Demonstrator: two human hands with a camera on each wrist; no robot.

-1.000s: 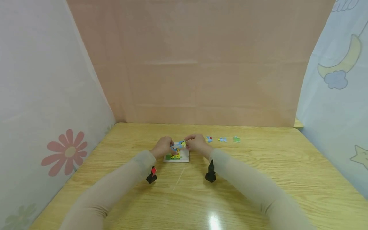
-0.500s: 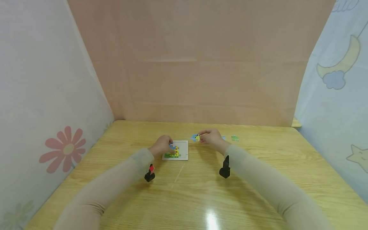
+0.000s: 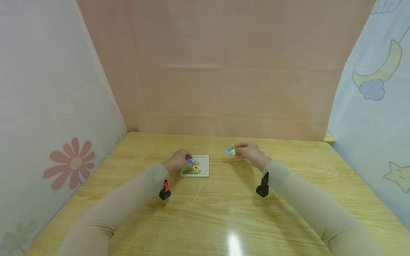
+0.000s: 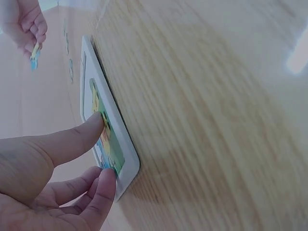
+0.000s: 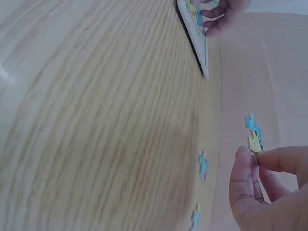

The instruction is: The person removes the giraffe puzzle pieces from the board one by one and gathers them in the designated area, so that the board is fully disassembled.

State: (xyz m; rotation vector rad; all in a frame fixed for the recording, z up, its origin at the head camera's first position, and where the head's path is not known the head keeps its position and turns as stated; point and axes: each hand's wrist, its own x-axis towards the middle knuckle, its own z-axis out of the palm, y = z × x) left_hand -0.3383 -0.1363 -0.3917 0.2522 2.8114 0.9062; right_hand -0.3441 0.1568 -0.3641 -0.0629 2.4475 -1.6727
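In the head view, your right hand [image 3: 250, 152] hides all but a sliver of a green piece [image 3: 262, 152].

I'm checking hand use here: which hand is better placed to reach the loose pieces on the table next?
Probably the right: the right grip is nearer the loose pieces, though it pinches a puzzle piece. The left grip is at the puzzle board.

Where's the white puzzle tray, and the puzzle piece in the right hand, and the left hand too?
White puzzle tray [image 3: 204, 166], head view: its bare right part.
Held puzzle piece [image 5: 255, 137], right wrist view: near where blue meets yellow.
Left hand [image 3: 177, 160], head view: back of the hand.
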